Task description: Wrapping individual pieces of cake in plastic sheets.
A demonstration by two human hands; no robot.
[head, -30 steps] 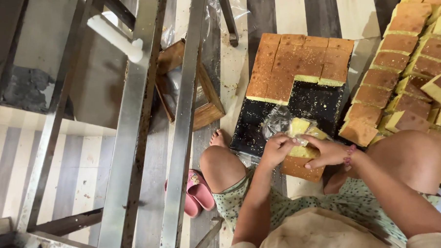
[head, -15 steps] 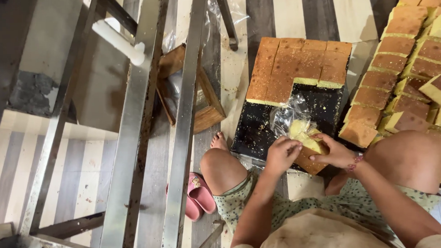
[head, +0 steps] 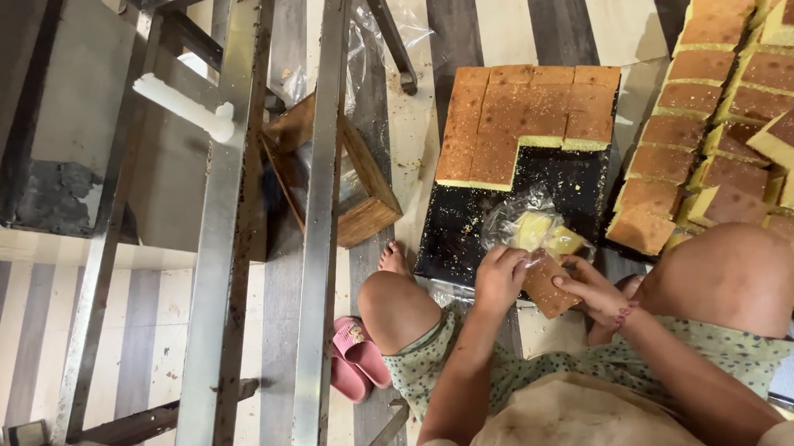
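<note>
Both hands' fingers grasp a brown-topped, yellow-sided cake piece (head: 549,284) half inside a crinkled clear bag (head: 516,219).

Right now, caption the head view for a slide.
Both hands, left hand and right hand, slide a cake slice into a clear bag.

Clear plastic bag (head: 538,229) with yellow cake pieces inside, crinkled, lying on the black tray (head: 468,238) just above both hands. More clear plastic wrap (head: 381,30) bunched near the metal frame (head: 325,164).
</note>
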